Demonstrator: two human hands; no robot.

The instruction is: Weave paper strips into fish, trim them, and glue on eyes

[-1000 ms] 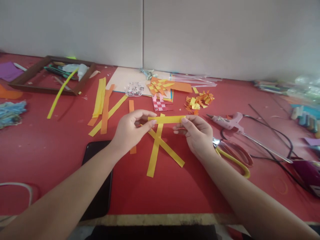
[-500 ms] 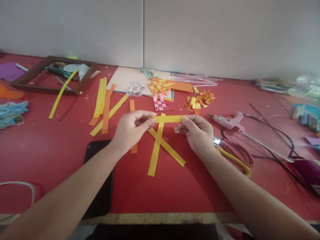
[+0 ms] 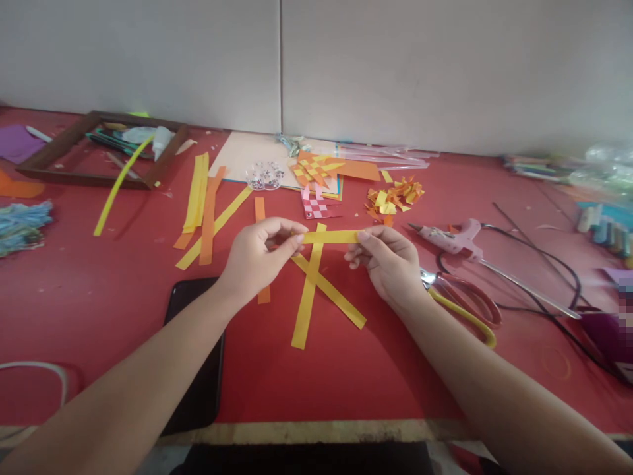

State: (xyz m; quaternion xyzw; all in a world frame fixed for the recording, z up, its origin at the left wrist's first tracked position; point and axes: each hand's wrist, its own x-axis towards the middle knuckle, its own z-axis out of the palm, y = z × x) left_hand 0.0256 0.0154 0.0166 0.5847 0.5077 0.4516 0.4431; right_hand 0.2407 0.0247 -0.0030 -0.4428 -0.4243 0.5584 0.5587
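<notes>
A yellow paper strip is stretched level between my two hands. My left hand pinches its left end between thumb and fingers, and my right hand pinches the right end. Beneath it, two more yellow strips lie crossed on the red table, one of them a long strip slanting towards me. An orange strip lies partly hidden under my left hand. Beside my right wrist rest scissors with red and yellow handles. A dark phone or tablet lies under my left forearm.
Yellow and orange strips lie to the left. Behind my hands are a pink woven paper fish, an orange-yellow woven piece and paper scraps. A pink glue gun with its cord sits right; a wooden frame stands far left.
The hands have come slightly closer together, and less of the yellow strip shows between them. The view has shifted slightly; the other things lie as before.
</notes>
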